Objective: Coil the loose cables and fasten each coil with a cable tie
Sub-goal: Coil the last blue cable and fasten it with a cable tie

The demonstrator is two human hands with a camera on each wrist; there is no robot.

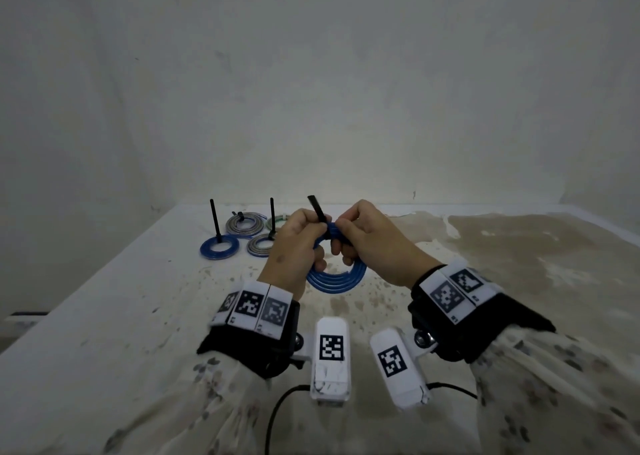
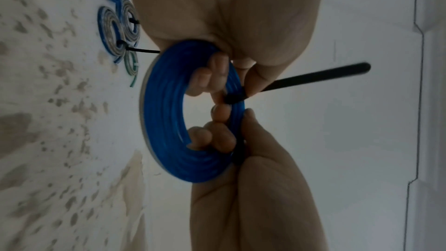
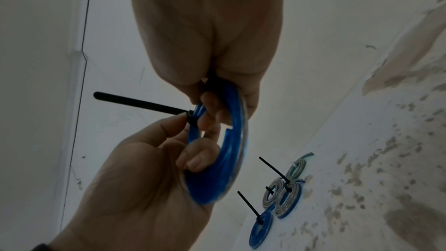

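Note:
I hold a blue cable coil [image 1: 335,281] upright above the table, between both hands. A black cable tie [image 1: 316,208] is looped round the top of the coil [image 2: 164,121], and its tail [image 2: 313,77] sticks up and away. My left hand [image 1: 311,228] pinches the tie at its head [image 3: 192,118] with thumb and forefinger, its other fingers hooked through the coil [image 3: 217,178]. My right hand [image 1: 343,228] grips the coil's rim beside the tie, fingers curled through the hole. A small dark piece shows under the right thumb; what it is I cannot tell.
Several tied coils lie at the back left of the stained white table [image 1: 138,316]: a blue one [image 1: 219,248] with an upright tie tail, two grey ones [image 1: 244,224] [image 1: 259,246] and a green-white one [image 1: 281,220]. A wall stands close behind.

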